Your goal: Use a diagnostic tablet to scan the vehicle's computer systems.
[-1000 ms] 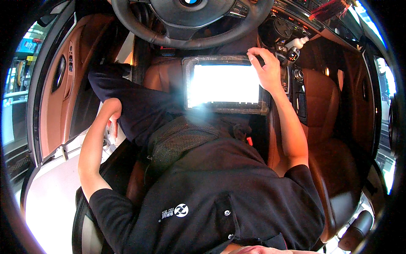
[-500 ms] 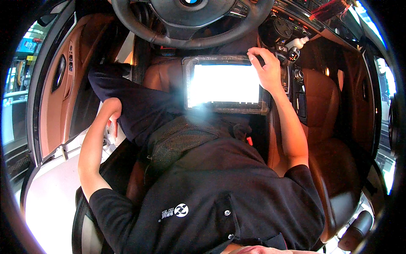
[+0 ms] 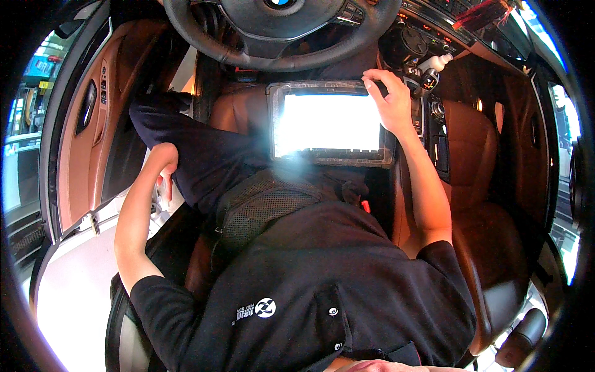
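A tablet (image 3: pixel 331 160) in a dark, thick-framed case lies across my lap below the steering wheel, its screen glaring white. My right hand (image 3: pixel 394 102) is at its upper right corner, fingers curled over the edge and the fingertips near the top rim. At the left, my left hand (image 3: pixel 166 162) rests against my thigh with the wrist sharply bent. Its visible fingers hang down loosely beside the leg, holding nothing that I can see; the rest of that hand is hidden by the wrist.
Ahead is the steering wheel (image 3: pixel 279 62). To the right stand the gear lever (image 3: pixel 429 79), a small white bottle (image 3: pixel 437 62) and a round control knob (image 3: pixel 437 109). A brown passenger seat (image 3: pixel 496 266) lies beyond. The driver's door (image 3: pixel 83 167) stands open on the left.
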Action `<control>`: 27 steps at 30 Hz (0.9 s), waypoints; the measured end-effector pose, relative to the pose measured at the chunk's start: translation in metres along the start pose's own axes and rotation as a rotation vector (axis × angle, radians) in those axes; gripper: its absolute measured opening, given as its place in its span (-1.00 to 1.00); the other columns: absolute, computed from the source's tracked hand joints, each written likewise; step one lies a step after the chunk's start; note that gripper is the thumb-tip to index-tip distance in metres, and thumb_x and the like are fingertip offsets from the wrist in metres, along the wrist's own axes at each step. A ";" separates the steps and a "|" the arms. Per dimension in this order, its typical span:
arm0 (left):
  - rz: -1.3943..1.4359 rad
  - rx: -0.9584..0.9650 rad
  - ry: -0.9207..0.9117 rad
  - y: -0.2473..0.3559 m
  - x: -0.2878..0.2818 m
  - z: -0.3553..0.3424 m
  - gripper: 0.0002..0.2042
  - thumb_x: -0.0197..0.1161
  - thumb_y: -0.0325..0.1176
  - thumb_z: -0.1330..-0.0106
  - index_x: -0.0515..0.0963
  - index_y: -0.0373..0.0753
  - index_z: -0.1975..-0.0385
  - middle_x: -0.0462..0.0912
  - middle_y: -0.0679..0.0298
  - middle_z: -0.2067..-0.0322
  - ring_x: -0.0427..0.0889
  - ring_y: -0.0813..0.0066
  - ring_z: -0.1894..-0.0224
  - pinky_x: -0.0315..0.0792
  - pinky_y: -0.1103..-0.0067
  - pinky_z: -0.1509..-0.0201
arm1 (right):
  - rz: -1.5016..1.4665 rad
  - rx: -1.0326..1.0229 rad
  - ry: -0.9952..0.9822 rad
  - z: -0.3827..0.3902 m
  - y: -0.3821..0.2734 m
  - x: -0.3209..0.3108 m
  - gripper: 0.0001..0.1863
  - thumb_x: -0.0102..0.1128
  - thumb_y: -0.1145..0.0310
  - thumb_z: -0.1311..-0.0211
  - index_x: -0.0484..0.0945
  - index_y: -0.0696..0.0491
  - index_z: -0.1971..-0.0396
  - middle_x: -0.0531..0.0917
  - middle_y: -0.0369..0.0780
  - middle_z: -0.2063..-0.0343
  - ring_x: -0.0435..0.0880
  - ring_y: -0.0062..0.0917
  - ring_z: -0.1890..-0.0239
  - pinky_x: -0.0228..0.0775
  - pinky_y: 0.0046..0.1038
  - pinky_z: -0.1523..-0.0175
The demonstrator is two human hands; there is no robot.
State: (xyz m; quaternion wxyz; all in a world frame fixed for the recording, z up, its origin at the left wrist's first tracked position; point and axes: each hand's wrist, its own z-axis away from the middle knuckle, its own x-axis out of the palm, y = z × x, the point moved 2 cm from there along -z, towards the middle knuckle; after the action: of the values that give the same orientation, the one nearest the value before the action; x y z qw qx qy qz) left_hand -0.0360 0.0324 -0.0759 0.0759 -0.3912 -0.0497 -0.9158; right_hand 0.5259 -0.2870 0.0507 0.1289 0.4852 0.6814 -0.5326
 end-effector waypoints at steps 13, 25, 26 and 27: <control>0.067 0.047 -0.022 -0.006 0.008 -0.014 -0.29 -0.24 -0.37 -0.73 0.29 0.93 -0.54 0.48 0.39 -0.53 0.62 0.44 -0.39 0.57 0.44 -0.39 | -0.017 -0.040 0.033 -0.002 0.001 0.003 -0.77 0.38 0.25 -0.51 0.76 0.05 0.01 0.84 -0.16 0.11 0.80 -0.21 0.02 0.56 -0.24 -0.17; -1.015 0.483 -0.126 -0.097 -0.025 -0.186 -0.02 -0.29 -0.65 -0.45 0.13 0.77 -0.68 -0.02 0.64 -0.74 0.23 0.72 -0.58 0.20 0.61 -0.54 | -0.035 -0.031 -0.003 -0.005 -0.003 0.002 -0.78 0.37 0.37 -0.53 0.74 0.10 -0.06 0.85 -0.17 0.08 0.83 -0.29 -0.03 0.54 -0.32 -0.23; -1.015 0.533 -0.125 -0.111 -0.022 -0.197 -0.02 -0.30 -0.65 -0.45 0.13 0.77 -0.68 -0.02 0.65 -0.73 0.23 0.71 -0.59 0.19 0.61 -0.55 | -0.046 -0.029 0.008 -0.002 0.001 0.001 -0.78 0.37 0.37 -0.53 0.74 0.10 -0.06 0.85 -0.17 0.08 0.83 -0.29 -0.03 0.54 -0.32 -0.23; -0.992 0.591 -0.112 -0.111 -0.002 -0.202 -0.02 -0.30 -0.65 -0.45 0.14 0.76 -0.68 -0.02 0.65 -0.73 0.22 0.70 -0.59 0.18 0.61 -0.56 | -0.073 -0.048 0.014 -0.003 0.001 0.003 -0.78 0.37 0.37 -0.53 0.74 0.10 -0.05 0.85 -0.17 0.08 0.83 -0.29 -0.03 0.54 -0.32 -0.23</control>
State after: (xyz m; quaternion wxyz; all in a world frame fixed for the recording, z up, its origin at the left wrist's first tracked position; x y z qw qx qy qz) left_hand -0.1975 0.1115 -0.2196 -0.2591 -0.3310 -0.4849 -0.7669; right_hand 0.5267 -0.2829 0.0492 0.1162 0.4603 0.7123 -0.5169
